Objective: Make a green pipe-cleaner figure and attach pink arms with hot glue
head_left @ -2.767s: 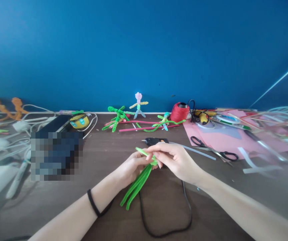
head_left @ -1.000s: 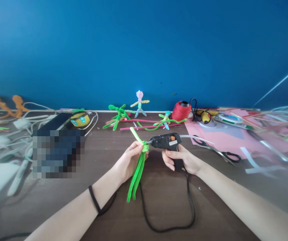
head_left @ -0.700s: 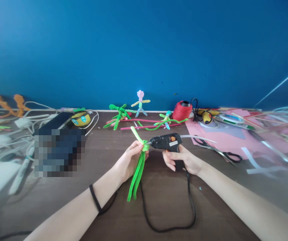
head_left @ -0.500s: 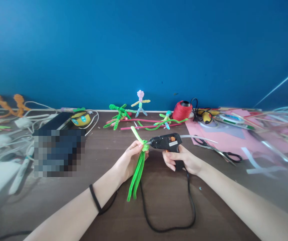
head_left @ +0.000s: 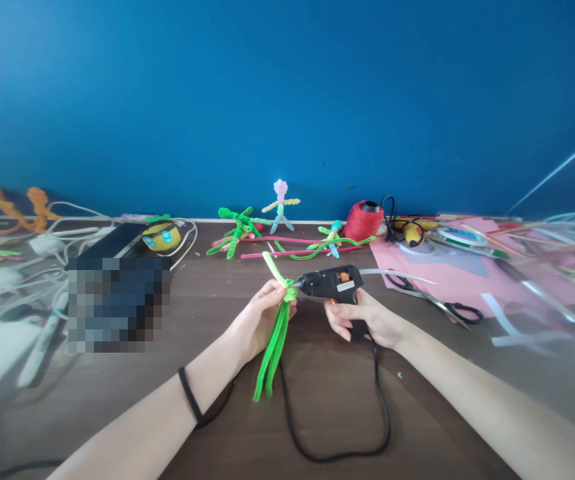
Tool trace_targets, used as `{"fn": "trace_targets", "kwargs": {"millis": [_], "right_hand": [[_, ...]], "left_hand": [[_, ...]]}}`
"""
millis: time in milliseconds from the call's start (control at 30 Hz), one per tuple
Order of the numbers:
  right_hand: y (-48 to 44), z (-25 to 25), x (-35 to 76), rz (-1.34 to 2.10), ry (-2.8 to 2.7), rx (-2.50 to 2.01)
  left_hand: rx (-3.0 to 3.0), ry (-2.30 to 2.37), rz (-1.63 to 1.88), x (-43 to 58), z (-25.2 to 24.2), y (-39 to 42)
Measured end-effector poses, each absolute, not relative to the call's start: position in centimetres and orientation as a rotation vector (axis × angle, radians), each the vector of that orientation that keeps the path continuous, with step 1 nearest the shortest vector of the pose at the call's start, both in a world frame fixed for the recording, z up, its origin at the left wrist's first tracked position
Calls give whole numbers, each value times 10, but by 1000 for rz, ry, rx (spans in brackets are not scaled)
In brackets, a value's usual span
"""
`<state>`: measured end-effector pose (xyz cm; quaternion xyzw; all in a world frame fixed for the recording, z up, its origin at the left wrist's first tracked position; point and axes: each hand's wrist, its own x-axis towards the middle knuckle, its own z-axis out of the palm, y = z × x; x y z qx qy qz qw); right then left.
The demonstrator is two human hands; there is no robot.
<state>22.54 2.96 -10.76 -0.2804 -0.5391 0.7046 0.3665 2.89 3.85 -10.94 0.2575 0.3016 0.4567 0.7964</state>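
Observation:
Green pipe cleaners (head_left: pixel 276 347), wound into a knot near the top, are pinched in my left hand (head_left: pixel 261 313). Their dark green ends hang down, and one pale green end points up to the left. My right hand (head_left: pixel 360 315) is wrapped round the handle of a black hot glue gun (head_left: pixel 325 283). The gun's metal nozzle meets the right side of the wound knot; whether glue is flowing I cannot tell. A clear glue stick (head_left: pixel 397 274) juts from the gun's back, and its black cord (head_left: pixel 336 459) loops over the table below.
Pipe cleaner figures (head_left: pixel 280 203) and a red thread spool (head_left: pixel 363 222) stand along the blue wall. Scissors (head_left: pixel 442 304) lie on pink paper (head_left: pixel 392 257) at right. White cables (head_left: pixel 62 250), a yellow tape measure-like object (head_left: pixel 161 237) and a blurred dark item (head_left: pixel 117 307) lie left.

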Motion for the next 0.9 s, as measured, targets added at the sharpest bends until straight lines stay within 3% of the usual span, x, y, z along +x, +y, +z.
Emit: {"fn": "trace_targets", "kwargs": {"millis": [900], "right_hand": [[31, -109, 229, 1819, -1411, -742]], "left_hand": [[555, 636, 981, 28, -111, 39]]}}
